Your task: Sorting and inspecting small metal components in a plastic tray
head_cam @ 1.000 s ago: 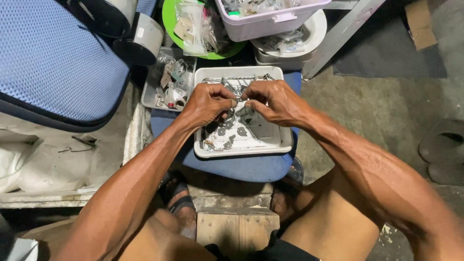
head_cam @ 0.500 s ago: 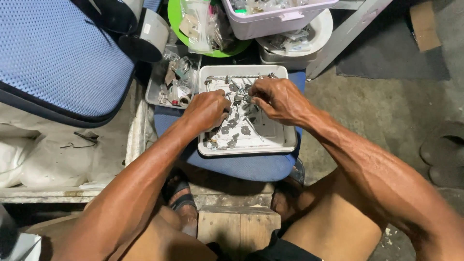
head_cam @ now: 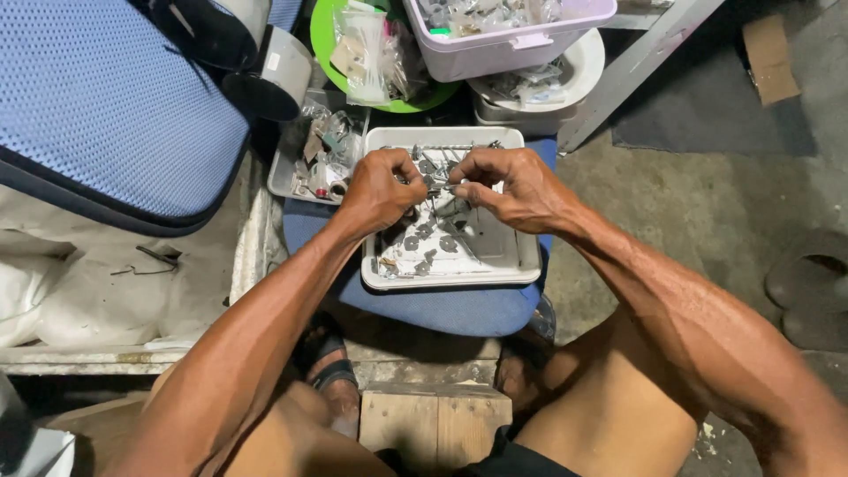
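A white rectangular tray [head_cam: 511, 265] rests on a blue cushioned stool [head_cam: 442, 309] in front of me. Several small metal parts [head_cam: 424, 238] lie scattered in the tray. My left hand [head_cam: 380, 190] and my right hand [head_cam: 512, 185] meet over the tray's far half, fingers pinched together on a small metal part [head_cam: 439, 185] held between them. The part is mostly hidden by my fingertips.
A second small tray of mixed hardware [head_cam: 314, 159] sits left of the white one. Behind are a green dish with plastic bags [head_cam: 371, 53], a lilac plastic box [head_cam: 503, 35] and a white bowl [head_cam: 574, 71]. A blue padded chair seat [head_cam: 106, 106] lies at left. Sandals [head_cam: 808, 291] are at right.
Half a second ago my left hand was down among the parts in the tray. Both hands now meet higher over the tray, pinching a small part.
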